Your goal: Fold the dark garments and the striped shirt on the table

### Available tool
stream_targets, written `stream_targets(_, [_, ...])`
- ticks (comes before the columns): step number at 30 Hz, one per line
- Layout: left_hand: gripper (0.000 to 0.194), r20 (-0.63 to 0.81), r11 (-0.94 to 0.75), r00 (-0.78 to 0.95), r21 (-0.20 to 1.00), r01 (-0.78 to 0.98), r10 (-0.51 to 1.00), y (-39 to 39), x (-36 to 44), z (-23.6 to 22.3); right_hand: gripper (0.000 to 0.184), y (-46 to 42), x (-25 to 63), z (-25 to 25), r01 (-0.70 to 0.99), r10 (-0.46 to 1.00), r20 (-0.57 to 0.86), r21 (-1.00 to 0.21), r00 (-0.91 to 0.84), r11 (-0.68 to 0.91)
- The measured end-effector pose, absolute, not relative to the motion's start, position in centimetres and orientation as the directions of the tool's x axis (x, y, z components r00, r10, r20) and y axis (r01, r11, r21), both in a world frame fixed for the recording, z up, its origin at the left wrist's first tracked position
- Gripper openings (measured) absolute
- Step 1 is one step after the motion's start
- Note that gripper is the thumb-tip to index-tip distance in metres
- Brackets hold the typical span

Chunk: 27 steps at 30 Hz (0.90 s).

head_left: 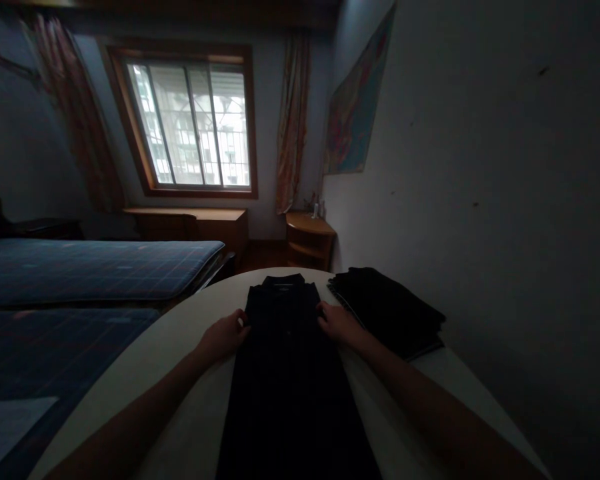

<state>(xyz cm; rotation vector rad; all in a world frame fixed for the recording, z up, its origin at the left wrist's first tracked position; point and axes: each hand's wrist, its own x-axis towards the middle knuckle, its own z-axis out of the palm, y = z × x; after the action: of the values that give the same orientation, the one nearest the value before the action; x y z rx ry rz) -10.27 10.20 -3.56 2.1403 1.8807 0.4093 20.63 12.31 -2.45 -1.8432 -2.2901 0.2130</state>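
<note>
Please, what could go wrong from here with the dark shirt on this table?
The dark, folded cloth pile lies close beside the right forearm, so a sideways sweep might shift it. Uneven pulling by the left hand and right hand, at opposite edges of the dark collared shirt, might skew it. In this dim light, creases could go unnoticed.

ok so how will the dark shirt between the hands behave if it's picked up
The dark shirt is probably floppy, since it lies flat like cloth. Its collar holds a clear shape, so that end may be stiffer. No sleeves show at its sides; if they're tucked under, they could drop loose.
</note>
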Motion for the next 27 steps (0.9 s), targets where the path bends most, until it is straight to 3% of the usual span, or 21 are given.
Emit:
stream_targets(11, [0.020,0.014,-0.213,0.231,0.444,0.870,0.973,5.6,-10.4,-3.4,0.026,5.1,21.4,-2.2,0.916,0.956,0.077,-0.272,-0.284,0.295])
stream_targets(19, [0.022,0.097,-0.104,0.079,0.285,0.953,0.992,10.5,-9.3,-3.7,0.027,10.4,20.0,-3.7,0.942,0.965,0.158,-0.233,-0.208,0.241])
stream_targets(27, [0.028,0.194,-0.073,0.030,0.221,0.973,0.981,14.6,-7.7,-3.8,0.030,15.6,18.9,-4.0,0.971,0.971,0.202,-0.179,-0.125,0.162])
